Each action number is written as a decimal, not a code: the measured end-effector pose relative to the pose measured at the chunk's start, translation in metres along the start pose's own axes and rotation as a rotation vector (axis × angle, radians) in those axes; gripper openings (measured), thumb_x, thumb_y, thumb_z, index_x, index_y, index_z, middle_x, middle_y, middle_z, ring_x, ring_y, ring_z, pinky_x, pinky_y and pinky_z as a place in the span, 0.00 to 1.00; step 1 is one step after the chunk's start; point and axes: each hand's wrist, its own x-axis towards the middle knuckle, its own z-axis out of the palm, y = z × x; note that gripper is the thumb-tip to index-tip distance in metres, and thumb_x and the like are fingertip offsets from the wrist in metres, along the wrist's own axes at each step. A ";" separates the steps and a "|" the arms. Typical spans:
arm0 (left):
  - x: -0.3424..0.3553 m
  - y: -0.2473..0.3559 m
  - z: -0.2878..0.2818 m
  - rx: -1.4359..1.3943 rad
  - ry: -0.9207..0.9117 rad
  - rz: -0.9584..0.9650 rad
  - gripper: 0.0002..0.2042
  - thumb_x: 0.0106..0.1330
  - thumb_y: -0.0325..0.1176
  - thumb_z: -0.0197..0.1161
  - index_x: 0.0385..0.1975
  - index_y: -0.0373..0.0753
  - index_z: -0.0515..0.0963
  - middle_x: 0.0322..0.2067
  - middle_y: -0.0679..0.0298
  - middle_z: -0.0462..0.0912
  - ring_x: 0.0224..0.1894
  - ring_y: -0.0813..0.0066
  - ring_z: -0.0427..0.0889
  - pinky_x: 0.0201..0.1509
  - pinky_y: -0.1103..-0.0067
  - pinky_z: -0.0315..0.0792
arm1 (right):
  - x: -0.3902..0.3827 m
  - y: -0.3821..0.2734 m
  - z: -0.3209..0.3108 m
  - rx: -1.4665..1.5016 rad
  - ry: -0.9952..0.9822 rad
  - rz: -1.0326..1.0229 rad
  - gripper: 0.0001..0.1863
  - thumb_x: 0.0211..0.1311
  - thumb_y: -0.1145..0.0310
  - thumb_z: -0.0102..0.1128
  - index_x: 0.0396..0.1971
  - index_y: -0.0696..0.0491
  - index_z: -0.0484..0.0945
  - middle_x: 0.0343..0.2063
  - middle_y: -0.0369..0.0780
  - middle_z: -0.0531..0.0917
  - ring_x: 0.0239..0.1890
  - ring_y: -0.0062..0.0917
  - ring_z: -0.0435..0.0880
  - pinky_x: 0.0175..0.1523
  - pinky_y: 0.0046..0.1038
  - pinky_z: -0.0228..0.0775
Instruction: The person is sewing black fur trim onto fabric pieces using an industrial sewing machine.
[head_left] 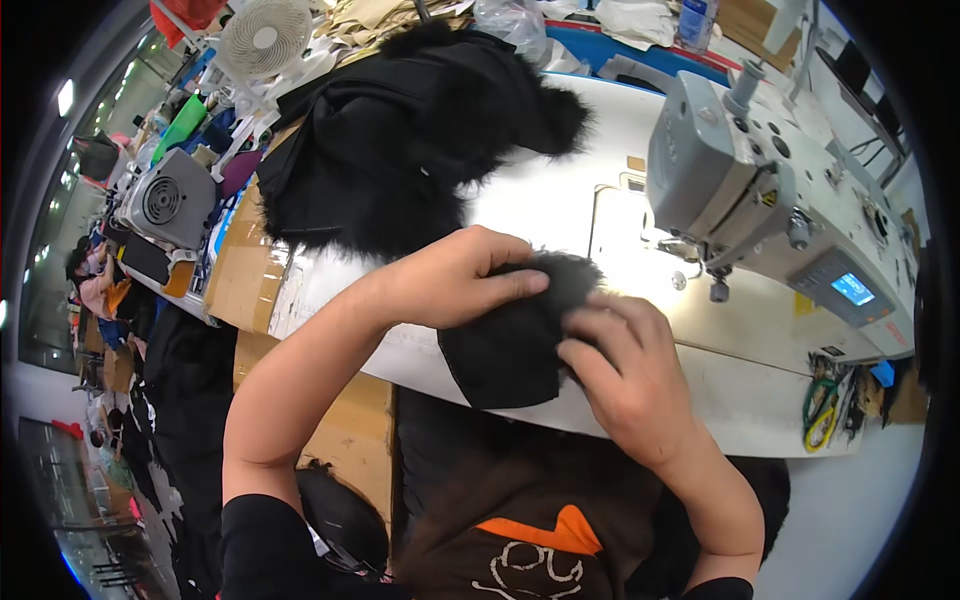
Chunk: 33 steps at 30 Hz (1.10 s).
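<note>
A small black fabric piece with fur along its far edge [505, 355] is between my hands at the front of the sewing table. My left hand [470, 280] pinches its far left part, thumb pressed on top and fingers partly hidden behind the fur. On its right edge, my right hand [630, 370] has its fingers bent and closed over the fur; they are slightly blurred. Beyond my left hand lies a large heap of black cloth with fur trim [400, 140]. To the right stands a grey and white sewing machine [760, 180], its needle area apart from the piece.
Small scissors with green and yellow handles [822, 412] hang at the table's right front edge. A cardboard sheet [245, 270] borders the table's left side. Behind are a white fan [264, 38], a blue bin [600, 50] and a plastic bottle [696, 22]. Another person [95, 275] sits far left.
</note>
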 end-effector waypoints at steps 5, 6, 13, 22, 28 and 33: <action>0.008 -0.001 -0.005 0.050 -0.010 -0.057 0.22 0.74 0.45 0.67 0.29 0.28 0.78 0.18 0.61 0.69 0.27 0.82 0.62 0.30 0.74 0.67 | -0.005 0.013 0.008 0.223 -0.158 -0.088 0.15 0.48 0.74 0.69 0.40 0.52 0.85 0.34 0.36 0.82 0.36 0.33 0.83 0.51 0.37 0.75; 0.010 -0.001 -0.006 0.084 -0.006 -0.058 0.24 0.73 0.47 0.68 0.25 0.28 0.77 0.16 0.62 0.66 0.25 0.81 0.61 0.28 0.73 0.66 | -0.003 0.011 0.005 0.352 -0.217 -0.133 0.16 0.48 0.74 0.70 0.41 0.52 0.85 0.34 0.36 0.82 0.35 0.33 0.83 0.50 0.36 0.75; 0.021 0.024 -0.004 0.063 -0.043 -0.121 0.27 0.73 0.51 0.68 0.23 0.29 0.77 0.16 0.63 0.65 0.25 0.80 0.60 0.28 0.73 0.65 | 0.014 0.012 -0.002 0.597 -0.299 0.023 0.22 0.52 0.80 0.68 0.50 0.54 0.85 0.37 0.41 0.84 0.38 0.39 0.85 0.48 0.35 0.78; 0.020 0.024 -0.007 -0.072 -0.166 -0.133 0.19 0.74 0.47 0.68 0.29 0.35 0.83 0.19 0.77 0.68 0.26 0.89 0.62 0.29 0.81 0.61 | 0.012 0.029 -0.008 0.677 -0.260 0.373 0.10 0.61 0.78 0.72 0.42 0.59 0.84 0.36 0.44 0.90 0.37 0.31 0.92 0.43 0.28 0.82; 0.018 0.018 -0.004 -0.059 -0.161 -0.220 0.20 0.73 0.49 0.68 0.31 0.35 0.85 0.18 0.76 0.71 0.25 0.88 0.63 0.27 0.80 0.62 | 0.015 0.032 -0.002 0.732 -0.215 0.452 0.09 0.60 0.78 0.73 0.39 0.59 0.83 0.34 0.44 0.90 0.37 0.26 0.91 0.43 0.26 0.81; 0.020 0.028 -0.005 -0.036 -0.197 -0.215 0.20 0.75 0.45 0.68 0.24 0.37 0.80 0.19 0.80 0.65 0.25 0.90 0.59 0.27 0.81 0.56 | 0.011 0.036 0.000 0.735 -0.177 0.497 0.09 0.60 0.78 0.74 0.38 0.59 0.82 0.33 0.42 0.90 0.36 0.25 0.90 0.43 0.27 0.81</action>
